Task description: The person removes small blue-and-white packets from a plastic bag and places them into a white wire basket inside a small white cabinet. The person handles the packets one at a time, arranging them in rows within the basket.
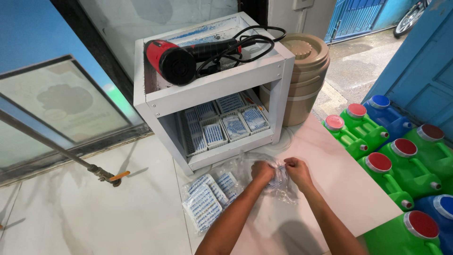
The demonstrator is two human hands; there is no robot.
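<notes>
My left hand (262, 171) and my right hand (297, 170) are closed together on a clear plastic packet (279, 182) of blue-and-white items, held just above the white floor tiles. Left of my hands a clear bag with several similar packets (207, 198) lies on the floor. Straight ahead stands a white open-fronted cabinet (155, 101). Its lower shelf holds several rows of the same packets (226, 125). A red and black heat gun (177, 59) with a coiled black cord lies on the cabinet's top.
Green and blue jugs with red caps (396, 160) line the right side. A tan lidded drum (304, 71) stands behind the cabinet. A framed glass panel (61, 108) leans at left, with a metal rod and orange-handled valve (111, 177) on the floor.
</notes>
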